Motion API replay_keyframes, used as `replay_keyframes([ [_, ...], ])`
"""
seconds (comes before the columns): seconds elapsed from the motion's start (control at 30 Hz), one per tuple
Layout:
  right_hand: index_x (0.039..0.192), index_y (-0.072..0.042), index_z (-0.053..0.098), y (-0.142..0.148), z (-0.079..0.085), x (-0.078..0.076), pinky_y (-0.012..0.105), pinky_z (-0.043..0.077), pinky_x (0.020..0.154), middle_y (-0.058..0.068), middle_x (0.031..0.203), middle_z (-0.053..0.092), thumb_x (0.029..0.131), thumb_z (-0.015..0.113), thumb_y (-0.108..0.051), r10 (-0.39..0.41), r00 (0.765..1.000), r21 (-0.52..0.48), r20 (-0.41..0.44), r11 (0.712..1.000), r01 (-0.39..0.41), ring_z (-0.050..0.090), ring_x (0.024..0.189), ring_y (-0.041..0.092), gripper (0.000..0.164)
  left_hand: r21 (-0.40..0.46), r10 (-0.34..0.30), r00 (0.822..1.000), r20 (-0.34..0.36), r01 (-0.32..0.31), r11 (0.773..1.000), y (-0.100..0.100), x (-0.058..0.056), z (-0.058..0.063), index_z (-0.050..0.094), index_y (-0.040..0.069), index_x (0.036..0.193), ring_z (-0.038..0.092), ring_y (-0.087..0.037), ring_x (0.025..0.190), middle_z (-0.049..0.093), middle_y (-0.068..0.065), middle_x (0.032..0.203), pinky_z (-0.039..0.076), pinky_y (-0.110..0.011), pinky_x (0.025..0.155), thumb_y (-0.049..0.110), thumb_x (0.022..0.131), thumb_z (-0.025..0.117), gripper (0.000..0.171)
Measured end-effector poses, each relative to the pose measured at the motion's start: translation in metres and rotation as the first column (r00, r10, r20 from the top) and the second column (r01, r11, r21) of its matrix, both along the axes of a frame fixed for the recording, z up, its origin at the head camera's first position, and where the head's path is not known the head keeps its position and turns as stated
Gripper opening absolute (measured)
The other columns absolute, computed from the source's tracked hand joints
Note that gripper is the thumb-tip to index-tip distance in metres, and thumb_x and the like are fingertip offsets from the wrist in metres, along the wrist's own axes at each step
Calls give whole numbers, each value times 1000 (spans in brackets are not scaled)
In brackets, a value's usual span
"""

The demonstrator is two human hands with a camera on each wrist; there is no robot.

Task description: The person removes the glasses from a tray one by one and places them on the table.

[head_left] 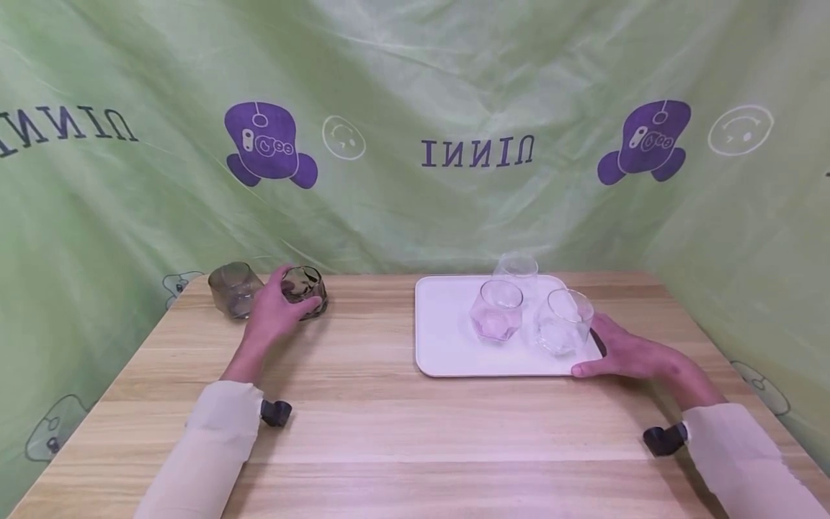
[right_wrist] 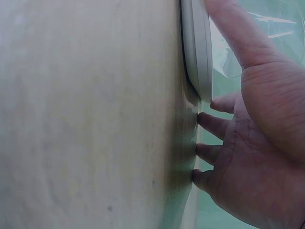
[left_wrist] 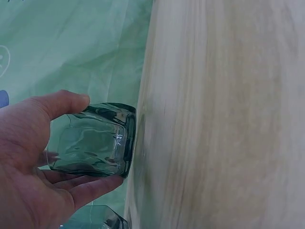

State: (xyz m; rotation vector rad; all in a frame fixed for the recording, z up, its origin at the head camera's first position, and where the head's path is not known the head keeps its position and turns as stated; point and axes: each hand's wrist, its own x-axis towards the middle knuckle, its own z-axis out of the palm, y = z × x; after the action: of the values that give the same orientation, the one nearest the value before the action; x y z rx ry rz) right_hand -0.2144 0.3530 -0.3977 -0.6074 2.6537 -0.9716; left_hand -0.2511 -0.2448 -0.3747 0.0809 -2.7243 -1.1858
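Note:
At the left of the table, my left hand (head_left: 269,311) grips a grey-tinted tumbler (head_left: 312,290), thumb on the near side and fingers round the far side. The left wrist view shows this glass (left_wrist: 90,140) upright, its base at or very near the tabletop. Just left of the hand stands a second tinted tumbler (head_left: 232,292). My right hand (head_left: 625,349) is at the right end of a white tray (head_left: 441,331). Its thumb touches the near right corner, while the other fingertips (right_wrist: 205,149) rest on the wood. Clear tumblers (head_left: 496,317) stand on the tray, three in all.
The wooden table (head_left: 363,425) reaches back to a green printed curtain (head_left: 402,209), which also hangs along both sides. Bare wood lies between the tinted tumblers and the tray. A small black camera sits on each wrist.

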Motion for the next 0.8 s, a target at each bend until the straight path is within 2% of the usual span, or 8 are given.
replay_keyframes([
  [0.33,160,7,6,0,0,1,76,17,109,37,152,21,82,87,-30,-6,1000,11,-2,1000,6,22,139,53,118,-9,0,1000,4,0,1000,-7,-2,-3,23,4,162,44,-52,133,49,-33,144,35,-66,109,31,92,78,93],
  [0.57,160,6,6,0,1,1,76,17,110,36,153,20,82,87,-27,2,1000,-21,-5,1000,-2,21,140,52,117,-16,2,1000,29,-2,1000,-10,-3,-3,19,4,162,41,-54,135,44,-35,148,34,-67,109,33,93,78,96],
  [0.8,160,6,6,-1,1,0,75,19,109,35,152,21,82,87,-28,8,1000,-9,-4,1000,-8,24,138,50,117,-39,-3,998,57,5,999,-12,-3,-3,17,3,163,38,-56,136,41,-36,149,33,-69,109,35,93,77,97],
])
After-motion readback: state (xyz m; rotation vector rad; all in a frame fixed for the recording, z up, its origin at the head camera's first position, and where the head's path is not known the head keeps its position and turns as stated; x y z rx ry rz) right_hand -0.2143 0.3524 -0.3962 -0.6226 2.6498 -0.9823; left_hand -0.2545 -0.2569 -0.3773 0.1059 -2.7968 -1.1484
